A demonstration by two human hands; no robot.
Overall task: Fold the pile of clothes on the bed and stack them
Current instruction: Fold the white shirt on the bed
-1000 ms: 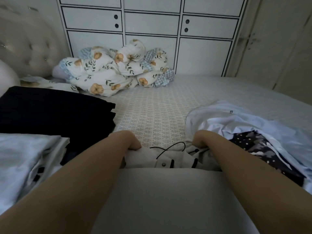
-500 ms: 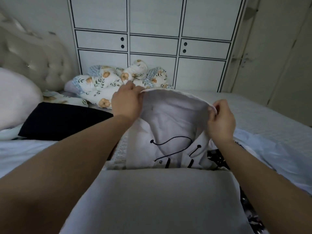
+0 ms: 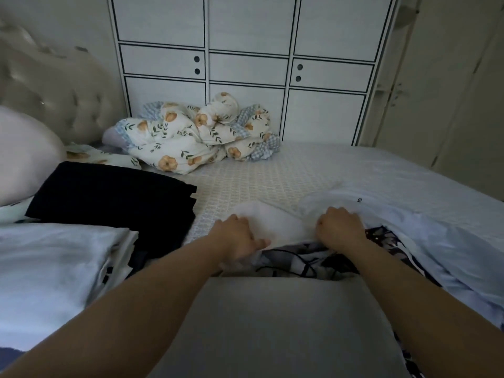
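Left hand (image 3: 236,237) flat, fingers extended, pressing on white hooded garment (image 3: 272,223) at near bed (image 3: 272,175) edge; right hand (image 3: 339,227) curled, gripping its right side. Folded black stack (image 3: 114,197) and pale folded stack (image 3: 54,260) left, unfolded pile (image 3: 425,241) touching on right, floral duvet (image 3: 196,137) beyond

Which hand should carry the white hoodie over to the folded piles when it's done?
Probably the left hand. It rests on the white hoodie on the side nearest the folded black clothes and folded white clothes. The right hand is by the unfolded pile.
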